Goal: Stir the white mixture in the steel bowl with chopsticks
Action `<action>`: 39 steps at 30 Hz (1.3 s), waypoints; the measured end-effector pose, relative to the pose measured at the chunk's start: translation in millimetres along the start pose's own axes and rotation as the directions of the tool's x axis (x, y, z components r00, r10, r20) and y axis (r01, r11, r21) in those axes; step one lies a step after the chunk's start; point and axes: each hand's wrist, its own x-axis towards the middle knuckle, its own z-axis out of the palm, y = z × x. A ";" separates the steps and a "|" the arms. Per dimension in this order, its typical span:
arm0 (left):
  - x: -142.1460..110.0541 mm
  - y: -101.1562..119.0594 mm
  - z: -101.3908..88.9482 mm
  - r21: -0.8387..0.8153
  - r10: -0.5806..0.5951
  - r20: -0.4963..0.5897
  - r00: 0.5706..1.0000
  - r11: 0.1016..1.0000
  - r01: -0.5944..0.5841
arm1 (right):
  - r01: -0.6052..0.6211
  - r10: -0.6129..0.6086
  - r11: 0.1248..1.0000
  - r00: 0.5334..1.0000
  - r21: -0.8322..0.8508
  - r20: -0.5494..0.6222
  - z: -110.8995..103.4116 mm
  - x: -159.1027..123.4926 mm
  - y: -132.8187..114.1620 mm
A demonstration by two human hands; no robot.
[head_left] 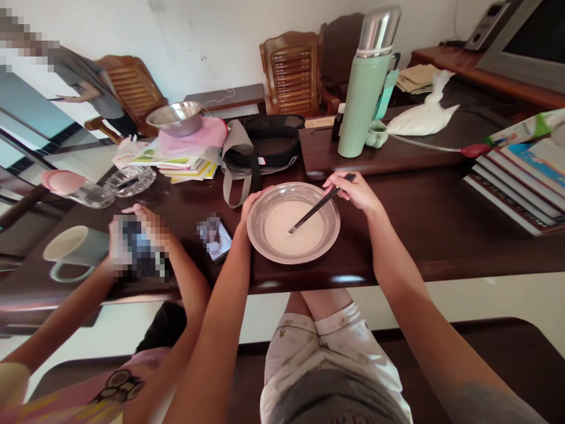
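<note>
Black chopsticks [321,204] contrast with off-white liquid [282,227] and a silver-grey bowl [293,259]. A pale green, silver-topped flask [362,106] brightens the dark red-brown table [424,218].

the person's left hand [252,206] holds the left rim of a wide metal bowl [332,228], which sits near the front edge of a dark table [415,229]. the right hand [352,189] grips black chopsticks [320,205] slantwise, their tips in the pale liquid [289,244]. a phone [219,246] lies to the left of the bowl, and beyond it a seated neighbour's hands [150,222] are partly pixelated beside a mug [95,244]. behind the bowl are a grey-and-black strapped bag [276,162] and an upright green flask [364,103]; stacked books [507,197] lie far right.
</note>
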 end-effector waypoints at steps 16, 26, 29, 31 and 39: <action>1.0 -0.4 -0.1 -0.021 0.016 0.005 1.000 1.000 -0.016 | 0.052 -0.056 0.998 0.993 -0.042 -0.107 -0.1 1.2 0.7; 2.5 -2.9 -4.8 0.041 0.056 -0.010 0.998 0.998 -0.055 | 0.046 -0.049 0.998 0.995 -0.037 -0.086 -0.6 1.5 2.4; 2.3 -4.1 -6.6 0.076 0.044 -0.035 0.998 0.996 -0.042 | 0.029 -0.030 0.999 0.997 -0.014 -0.069 -1.3 1.2 2.5; 2.8 -4.8 -7.9 0.080 0.041 -0.038 0.998 0.996 -0.038 | 0.022 -0.022 1.000 1.000 -0.005 -0.005 0.0 1.2 2.8; 6.4 -4.4 -9.8 0.047 0.020 -0.038 0.999 0.999 -0.018 | 0.031 -0.032 0.999 0.998 -0.006 -0.061 -0.6 0.8 1.9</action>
